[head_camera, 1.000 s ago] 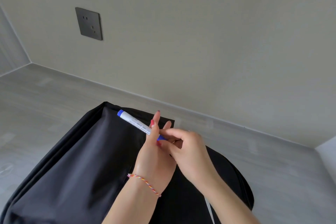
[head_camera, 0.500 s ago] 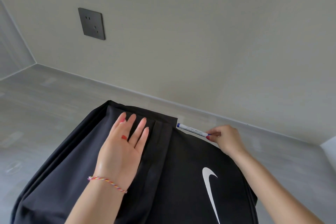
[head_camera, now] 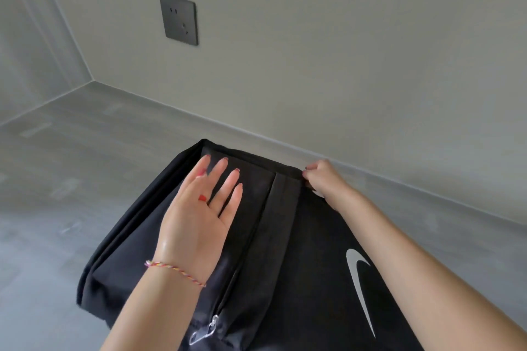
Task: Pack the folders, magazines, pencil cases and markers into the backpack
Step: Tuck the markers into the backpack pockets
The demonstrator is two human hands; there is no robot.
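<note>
Zipper pull (head_camera: 203, 332) sits at the near end of the backpack (head_camera: 299, 279), white swoosh logo (head_camera: 360, 279) on the near right panel. Backpack lies flat on the grey floor (head_camera: 57, 222), long axis running from the near edge away toward the wall (head_camera: 313, 51). Left hand (head_camera: 204, 214) lies palm-down on the left panel, fingers straight and spread, pressing the fabric flat; braided bracelet (head_camera: 174, 272) on its wrist. Zipper seam (head_camera: 256, 236) runs near-to-far just right of that hand. Right hand (head_camera: 322, 177) is at the far right corner of the pack, fingers curled in at the side edge where a small white bit shows under it; likely the marker going in, but can't tell what it holds. Right hand is the nearer one to that opening; likely move is a push inward, along the far edge toward the left. No other folders, magazines or pencil cases in view. Wall socket (head_camera: 178, 19) farthest, up on the wall.
</note>
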